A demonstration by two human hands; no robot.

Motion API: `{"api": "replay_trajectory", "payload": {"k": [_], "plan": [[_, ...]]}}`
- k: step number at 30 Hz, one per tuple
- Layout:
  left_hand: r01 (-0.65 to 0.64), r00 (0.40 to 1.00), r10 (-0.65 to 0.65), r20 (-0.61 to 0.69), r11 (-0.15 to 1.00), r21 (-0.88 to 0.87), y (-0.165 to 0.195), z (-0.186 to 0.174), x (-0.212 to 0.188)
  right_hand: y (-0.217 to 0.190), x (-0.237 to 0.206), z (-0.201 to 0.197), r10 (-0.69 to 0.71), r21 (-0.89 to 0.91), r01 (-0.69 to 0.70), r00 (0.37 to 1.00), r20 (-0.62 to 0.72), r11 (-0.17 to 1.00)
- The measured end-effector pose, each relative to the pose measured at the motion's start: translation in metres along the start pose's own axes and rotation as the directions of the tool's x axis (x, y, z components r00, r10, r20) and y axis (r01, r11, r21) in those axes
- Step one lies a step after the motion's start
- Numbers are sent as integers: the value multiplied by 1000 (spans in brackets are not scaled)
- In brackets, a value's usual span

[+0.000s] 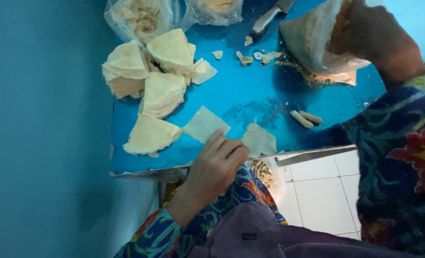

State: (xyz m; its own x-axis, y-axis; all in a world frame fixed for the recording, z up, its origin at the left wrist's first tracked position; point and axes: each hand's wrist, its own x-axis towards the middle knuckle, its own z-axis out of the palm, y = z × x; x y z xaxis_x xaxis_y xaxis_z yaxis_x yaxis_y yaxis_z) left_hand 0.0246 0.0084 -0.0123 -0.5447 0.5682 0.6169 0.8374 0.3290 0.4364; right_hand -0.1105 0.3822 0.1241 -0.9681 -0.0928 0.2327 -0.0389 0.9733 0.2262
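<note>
My left hand (217, 165) rests with bent fingers on the blue table (250, 95). Its fingertips are at the edge of a small thin pastry sheet (260, 140), and a second square sheet (204, 123) lies just left of them. At the far right, my right hand (370, 31) grips the top of a clear plastic bag of brownish crumbly filling (308, 38). Crumbs lie scattered under the bag. Two finished rolls (306, 118) lie between the hands.
Stacks of folded pale pastry sheets (150, 81) fill the left of the table. Two plastic bags (140, 16) and a metal blade (268, 18) lie at the far edge. A bag of rolls (264, 173) hangs below the near edge, over white floor tiles (322, 191).
</note>
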Motion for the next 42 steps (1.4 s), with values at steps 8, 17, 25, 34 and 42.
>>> {"api": "replay_trajectory", "payload": {"k": [8, 17, 25, 34, 42], "plan": [[8, 1000, -9, -23, 999, -40, -1, -4, 0, -43, 28, 3, 116, -46, -109, 978, 175, 993], [11, 997, -16, -70, 997, -74, 1, -12, -4, -34, 21, 3, 150, -3, -152, 976, 159, 988], [16, 998, -19, -66, 999, -48, 2, -12, -7, -8, 10, 17, 177, 82, -185, 979, 101, 979], [-74, 993, 81, -91, 994, 76, -3, -5, -12, -15, -35, -15, 206, 492, -208, 977, 60, 845], [-136, 976, 157, -151, 981, 142, -5, 2, -16, -129, -115, -23, -165, 914, -143, 962, 219, 380]]}}
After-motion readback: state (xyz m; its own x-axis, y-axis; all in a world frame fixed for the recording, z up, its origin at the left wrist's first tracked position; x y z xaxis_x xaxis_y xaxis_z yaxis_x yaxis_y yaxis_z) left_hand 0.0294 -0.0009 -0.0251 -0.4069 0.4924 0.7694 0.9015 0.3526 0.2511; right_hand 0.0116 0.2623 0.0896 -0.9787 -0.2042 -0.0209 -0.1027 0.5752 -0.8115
